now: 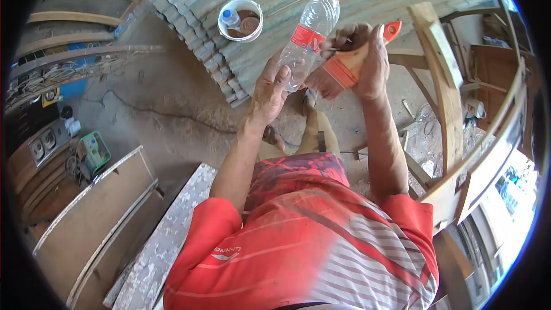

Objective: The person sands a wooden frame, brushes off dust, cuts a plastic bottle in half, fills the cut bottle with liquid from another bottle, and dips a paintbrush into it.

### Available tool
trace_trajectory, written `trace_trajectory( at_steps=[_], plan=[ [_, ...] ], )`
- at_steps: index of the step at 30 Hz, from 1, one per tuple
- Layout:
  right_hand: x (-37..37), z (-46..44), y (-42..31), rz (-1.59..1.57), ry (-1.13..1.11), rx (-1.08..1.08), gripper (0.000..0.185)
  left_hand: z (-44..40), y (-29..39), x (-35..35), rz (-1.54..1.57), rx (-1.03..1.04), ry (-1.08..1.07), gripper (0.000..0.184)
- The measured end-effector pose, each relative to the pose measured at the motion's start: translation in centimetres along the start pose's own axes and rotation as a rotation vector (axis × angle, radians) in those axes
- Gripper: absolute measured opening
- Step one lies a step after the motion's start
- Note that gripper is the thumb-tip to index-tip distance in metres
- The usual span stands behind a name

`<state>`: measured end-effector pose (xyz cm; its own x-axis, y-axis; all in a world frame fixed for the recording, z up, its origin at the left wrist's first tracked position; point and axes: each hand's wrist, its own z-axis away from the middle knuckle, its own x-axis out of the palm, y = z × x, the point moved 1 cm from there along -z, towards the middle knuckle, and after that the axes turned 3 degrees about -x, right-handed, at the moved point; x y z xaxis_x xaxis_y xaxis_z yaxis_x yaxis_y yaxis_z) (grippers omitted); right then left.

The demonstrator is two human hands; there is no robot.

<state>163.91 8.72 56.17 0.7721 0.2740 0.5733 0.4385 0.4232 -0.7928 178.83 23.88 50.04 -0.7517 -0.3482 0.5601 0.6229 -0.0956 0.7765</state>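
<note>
A clear plastic bottle with a red cap and red label is tilted in front of my chest, its cap pointing away from me. My left hand is wrapped round its lower part. Beside it, my right hand holds a wide paintbrush with an orange-tipped handle and a red band. The brown bristles point down and left, close to the bottle's base. Whether bristles and bottle touch is unclear. Some right fingers are bent near the bottle's label.
A white bucket with brown contents and a small blue-capped bottle stands on corrugated sheets. Wooden framing rises at the right. Boards and a green basket are at the left. A cable crosses the floor.
</note>
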Motion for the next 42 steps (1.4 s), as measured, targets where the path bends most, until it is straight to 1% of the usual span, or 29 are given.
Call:
trace_trajectory(
  at_steps=[1, 4, 5, 7, 8, 11, 14, 15, 17, 18, 21, 22, 25, 26, 27, 29, 32, 33, 35, 37, 38, 39, 41, 42],
  plan=[
    [1.7, 1.2, -1.0, -0.038, -0.023, -0.061, 0.069, 1.3, 0.6, 0.7, -0.002, 0.013, -0.043, 0.079],
    [4.1, 5.1, -1.6, 0.252, -0.056, -0.367, 0.061, 5.3, 1.9, 1.1, -0.051, 0.075, -0.108, 0.083],
    [5.1, 6.4, -1.8, 0.269, -0.034, -0.418, 0.059, 6.6, 2.0, 0.7, -0.076, 0.094, -0.116, 0.084],
    [6.9, 9.1, -2.2, 0.297, 0.028, -0.508, 0.055, 8.9, 2.2, -0.2, -0.11, 0.105, -0.165, 0.076],
    [7.7, 9.9, -2.6, 0.387, 0.092, -0.519, 0.048, 10.2, 2.0, -0.5, -0.128, 0.1, -0.193, 0.073],
    [11.2, 12.8, -2.8, 0.497, 0.204, -0.498, 0.039, 13.0, 0.9, -1.1, -0.082, 0.111, -0.236, 0.07],
    [11.2, 13.2, -1.6, 0.58, 0.25, -0.572, 0.047, 14.0, -0.5, -2.1, 0.126, 0.012, -0.266, 0.063],
    [11.0, 13.1, -1.1, 0.617, 0.257, -0.588, 0.051, 14.4, -0.7, -2.2, 0.126, -0.01, -0.271, 0.062],
    [10.9, 13.4, -0.8, 0.673, 0.333, -0.576, 0.058, 14.9, -0.7, -1.8, 0.131, -0.04, -0.277, 0.061],
    [10.9, 13.7, -0.9, 0.672, 0.323, -0.57, 0.058, 15.3, -0.8, -1.5, 0.13, -0.047, -0.274, 0.062],
    [10.2, 14.9, -2.2, 0.816, 0.324, -0.521, 0.048, 15.8, -1.2, 0.1, 0.126, -0.08, -0.274, 0.064],
    [9.6, 15.4, -2.9, 0.851, 0.316, -0.5, 0.05, 15.7, -1.4, 0.3, 0.121, -0.1, -0.272, 0.065],
    [7.4, 17.3, -5.2, 0.446, 0.294, -0.539, 0.044, 15.5, -1.7, 1.3, 0.055, -0.128, -0.279, 0.069],
    [6.3, 19.1, -7.1, 0.422, 0.312, -0.491, 0.038, 15.4, -1.8, 1.8, 0.03, -0.126, -0.282, 0.07],
    [4.1, 19.8, -7.5, 0.341, 0.329, -0.498, 0.036, 15.6, -1.6, 2.5, 0.019, -0.119, -0.276, 0.072],
    [0.6, 21.5, -8.4, 0.381, 0.346, -0.517, 0.036, 16.3, -1.2, 3.8, -0.004, -0.105, -0.263, 0.076],
    [-3.0, 24.1, -8.2, 0.512, 0.339, -0.307, 0.036, 16.6, -2.1, 5.0, -0.053, -0.119, -0.356, 0.073],
    [-3.5, 24.9, -7.9, 0.538, 0.336, -0.206, 0.038, 16.7, -2.3, 5.8, -0.11, -0.149, -0.391, 0.077],
    [-3.6, 27.0, -7.1, 0.501, 0.341, -0.269, 0.037, 17.6, -2.7, 7.2, -0.222, -0.21, -0.459, 0.086],
    [-5.6, 28.1, -4.3, 0.347, 0.293, -0.334, 0.034, 18.8, -2.9, 8.3, -0.321, -0.298, -0.539, 0.088],
    [-5.8, 30.2, -4.6, 0.433, 0.288, -0.303, 0.036, 19.2, -3.5, 9.0, -0.367, -0.345, -0.607, 0.089],
    [-5.9, 32.1, -4.7, 0.555, 0.342, -0.266, 0.038, 19.5, -4.1, 9.1, -0.413, -0.401, -0.639, 0.089],
    [-5.4, 36.3, -4.0, 0.522, 0.412, -0.226, 0.048, 20.8, -5.2, 10.1, -0.491, -0.495, -0.726, 0.087],
    [-6.4, 37.9, -2.1, 0.567, 0.457, -0.245, 0.055, 22.0, -5.2, 11.1, -0.517, -0.526, -0.764, 0.084]
  ],
)
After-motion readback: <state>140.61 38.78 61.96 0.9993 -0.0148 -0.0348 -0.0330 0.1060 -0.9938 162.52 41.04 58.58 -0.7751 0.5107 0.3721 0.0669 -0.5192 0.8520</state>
